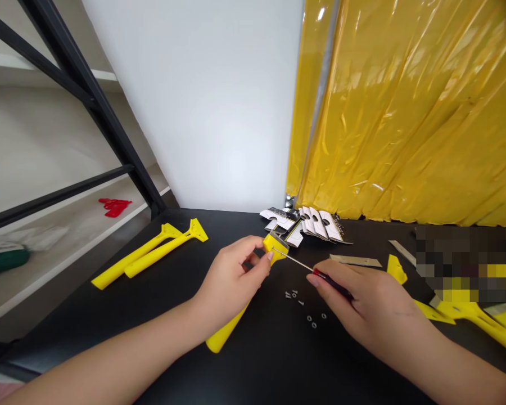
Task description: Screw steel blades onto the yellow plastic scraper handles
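Near the middle of the black table, my left hand [238, 270] is closed around the head end of a yellow scraper [223, 336], whose handle slants down toward me. A blade edge shows at the top of its head. My right hand [362, 298] grips a screwdriver [297, 261] with a dark and red handle. Its thin shaft points left, and the tip meets the face of the scraper head. Below the shaft, several small screws [294, 293] and washers [309, 318] lie loose on the table.
Two yellow scraper handles [152, 256] lie at the left. Folded printed cards [320, 224] are piled at the back, before a yellow plastic curtain [405, 112]. Flat metal blades [356, 260] and more yellow parts [476, 315] are at the right, partly pixelated. A black-framed shelf [109, 135] stands left.
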Motion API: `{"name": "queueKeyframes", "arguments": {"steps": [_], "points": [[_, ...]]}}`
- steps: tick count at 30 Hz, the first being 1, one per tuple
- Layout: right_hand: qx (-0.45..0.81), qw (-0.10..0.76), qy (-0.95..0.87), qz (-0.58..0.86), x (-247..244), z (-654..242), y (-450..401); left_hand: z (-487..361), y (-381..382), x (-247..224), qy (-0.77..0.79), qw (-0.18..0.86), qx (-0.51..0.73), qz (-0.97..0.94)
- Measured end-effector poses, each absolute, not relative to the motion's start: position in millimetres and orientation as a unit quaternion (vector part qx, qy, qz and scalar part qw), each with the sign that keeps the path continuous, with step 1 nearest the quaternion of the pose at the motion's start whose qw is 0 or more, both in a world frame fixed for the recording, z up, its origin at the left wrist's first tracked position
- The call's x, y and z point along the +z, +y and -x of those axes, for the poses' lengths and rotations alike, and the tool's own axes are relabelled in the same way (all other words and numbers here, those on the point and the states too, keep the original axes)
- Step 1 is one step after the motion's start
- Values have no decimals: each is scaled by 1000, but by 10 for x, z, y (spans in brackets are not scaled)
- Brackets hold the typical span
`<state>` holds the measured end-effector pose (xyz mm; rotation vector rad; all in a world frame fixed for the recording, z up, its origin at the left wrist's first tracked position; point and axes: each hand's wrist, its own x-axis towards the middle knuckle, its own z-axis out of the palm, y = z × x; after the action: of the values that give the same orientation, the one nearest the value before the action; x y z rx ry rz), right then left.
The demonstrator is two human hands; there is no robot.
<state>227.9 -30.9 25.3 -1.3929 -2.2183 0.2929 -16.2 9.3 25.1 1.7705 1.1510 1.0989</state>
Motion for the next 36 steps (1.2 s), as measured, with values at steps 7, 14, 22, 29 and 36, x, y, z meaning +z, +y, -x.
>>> {"name": "queueKeyframes", "arguments": {"steps": [7, 14, 22, 29, 36], "points": [[368, 313, -688, 541, 262, -2191, -345, 139, 30, 256, 461, 365, 407, -699], [501, 335, -591, 536, 207, -2154, -298, 147, 113, 250, 473, 349, 407, -699], [311, 397, -730, 462, 175, -2250, -243, 194, 268, 363, 461, 559, 485, -489], [268, 346, -766, 471, 223, -2143, -358, 111, 126, 341, 422, 617, 528, -402], [111, 294, -783, 536, 417, -2123, -417, 61, -80, 455, 389, 641, 524, -403]]}}
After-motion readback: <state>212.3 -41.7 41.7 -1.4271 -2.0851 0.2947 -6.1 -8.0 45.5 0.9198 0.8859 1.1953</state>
